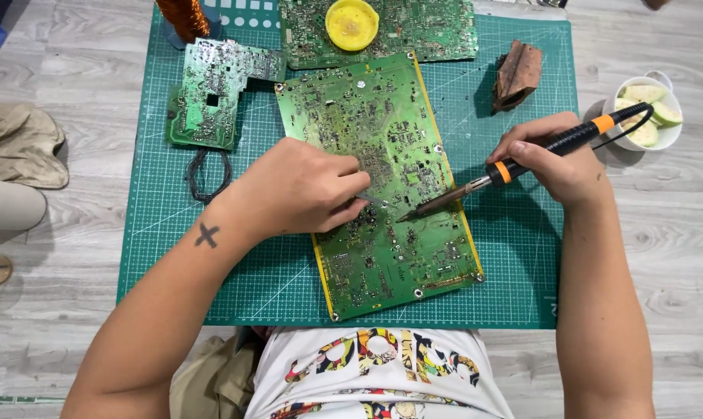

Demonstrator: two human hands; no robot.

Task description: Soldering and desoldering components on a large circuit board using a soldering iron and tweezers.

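nearby, 2 spare boards (211,93), yellow dish (352,24), fruit bowl (645,112)

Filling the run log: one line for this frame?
right hand: holds soldering iron | tip: on large green circuit board | left hand: tweezers at board | cutting mat

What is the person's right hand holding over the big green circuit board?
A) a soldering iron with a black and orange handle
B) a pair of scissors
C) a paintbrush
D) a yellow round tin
A: the right hand grips a soldering iron with a black and orange handle, its metal tip down on the large green circuit board, beside the left hand resting on that board.
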